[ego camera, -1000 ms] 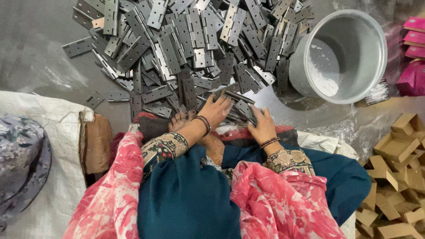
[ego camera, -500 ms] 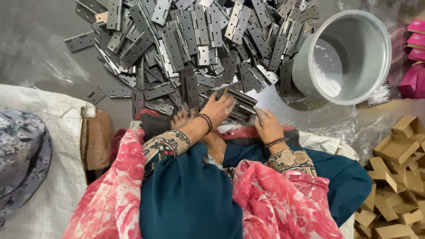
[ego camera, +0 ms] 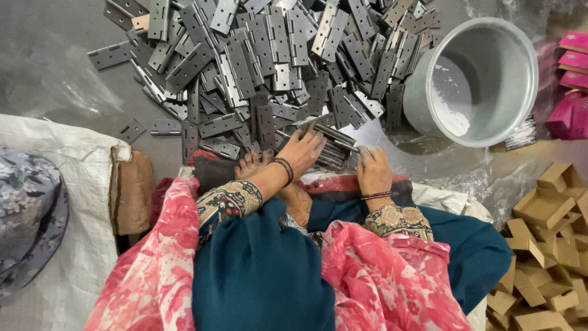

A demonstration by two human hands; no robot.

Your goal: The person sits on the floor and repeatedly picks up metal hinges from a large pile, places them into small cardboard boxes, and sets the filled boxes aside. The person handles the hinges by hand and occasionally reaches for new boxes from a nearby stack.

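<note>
At the far left lies a grey floral-patterned cloth (ego camera: 27,208) on a white woven sack (ego camera: 67,257), with a brown folded piece of cardboard (ego camera: 133,193) at the sack's right edge. Above and to the right, a wide heap of flat grey metal hinges (ego camera: 257,67) covers the grey floor (ego camera: 49,79), a few strays lying apart at its left.

The person sits at the heap's near edge in pink floral sleeves and a teal garment, a bare foot (ego camera: 250,164) showing just left of the wrists. The left hand (ego camera: 301,153), with dark bangles at the wrist, lies over the left end of a small stacked bundle of grey hinges (ego camera: 334,147), its fingers (ego camera: 315,142) curled down and pressed together on the top of the stack. The right hand (ego camera: 373,170) rests against the bundle's right end, fingers together and bent onto it; whether they pinch a single hinge cannot be told. The bundle sits on the floor between the two hands, touching the edge of the big heap.

Further right stands a round grey metal pot (ego camera: 484,79), tilted towards the hinges, with white powder inside. Beyond it, at the top right edge, are bright pink boxes (ego camera: 572,86), and below them a pile of small brown cardboard boxes (ego camera: 545,245).
</note>
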